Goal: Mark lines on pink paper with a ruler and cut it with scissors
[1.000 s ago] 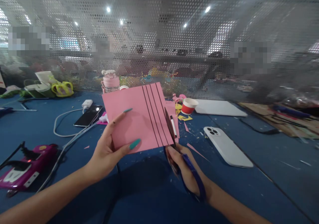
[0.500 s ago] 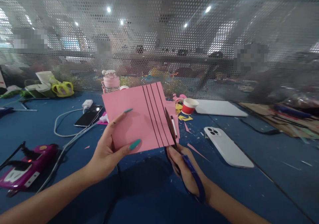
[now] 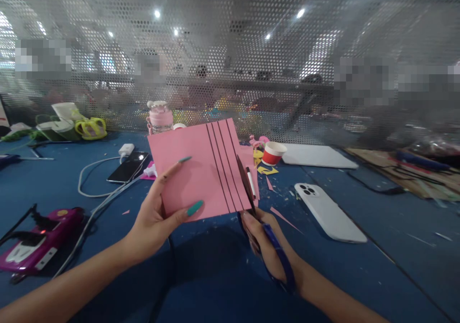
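A sheet of pink paper with several dark ruled lines near its right side is held up above the table. My left hand grips it from the lower left, thumb and a finger on the face toward me, the other fingers hidden behind. My right hand is closed around the blue handles of a pair of scissors. The dark blades lie along the paper's right edge, pointing up and away. Behind the blades, more pink paper and a marker pen lie on the table.
A white phone and a red-and-white paper cup are to the right, with paper scraps nearby. On the left are a black phone, cables and a purple power strip. A pink bottle stands before the perforated metal screen.
Almost nothing differs. The paper and the scissors have shifted very slightly, while both hands keep their hold.
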{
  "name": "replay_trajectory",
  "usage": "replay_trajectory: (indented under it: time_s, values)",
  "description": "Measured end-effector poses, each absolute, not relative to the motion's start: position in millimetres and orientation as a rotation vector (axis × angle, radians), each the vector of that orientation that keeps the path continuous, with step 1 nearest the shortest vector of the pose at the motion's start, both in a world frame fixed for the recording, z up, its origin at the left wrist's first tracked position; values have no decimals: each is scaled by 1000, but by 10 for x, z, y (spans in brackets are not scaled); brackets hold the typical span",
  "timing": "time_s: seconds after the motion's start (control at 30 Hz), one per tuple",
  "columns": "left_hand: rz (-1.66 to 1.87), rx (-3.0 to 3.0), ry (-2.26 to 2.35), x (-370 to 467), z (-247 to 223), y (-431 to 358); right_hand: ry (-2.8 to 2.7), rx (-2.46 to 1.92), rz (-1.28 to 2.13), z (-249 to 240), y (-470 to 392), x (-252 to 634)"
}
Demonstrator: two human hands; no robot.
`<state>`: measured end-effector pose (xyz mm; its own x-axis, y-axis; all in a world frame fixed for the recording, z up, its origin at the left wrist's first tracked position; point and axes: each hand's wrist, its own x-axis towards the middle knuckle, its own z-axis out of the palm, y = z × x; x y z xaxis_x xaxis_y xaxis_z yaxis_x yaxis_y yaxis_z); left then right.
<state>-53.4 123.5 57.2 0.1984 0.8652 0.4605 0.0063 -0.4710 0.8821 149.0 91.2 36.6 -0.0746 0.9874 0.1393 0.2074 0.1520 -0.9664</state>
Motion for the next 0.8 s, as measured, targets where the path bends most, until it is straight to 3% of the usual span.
replay_trajectory:
  time_s: [0.8]
  values:
    - [1298, 1628, 816, -586, 521, 1290, -1453, -1263, 1041, 397, 941, 1475]
